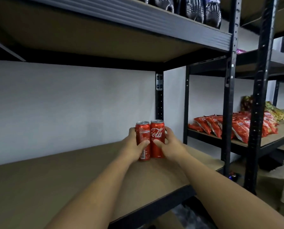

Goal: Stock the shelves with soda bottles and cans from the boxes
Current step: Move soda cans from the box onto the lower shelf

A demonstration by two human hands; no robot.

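Two slim red cola cans stand upright side by side on the brown shelf board (55, 176), toward its right rear corner. My left hand (134, 146) grips the left can (143, 134), thumb across its front. My right hand (171, 144) grips the right can (157, 134), which shows its white logo. The cans touch each other and appear to rest on the board.
A black upright post (159, 100) stands right behind the cans. Dark soda bottles (195, 10) fill the shelf above. The neighbouring rack on the right holds red snack bags (237, 126). Cardboard boxes (270, 182) lie on the floor at lower right.
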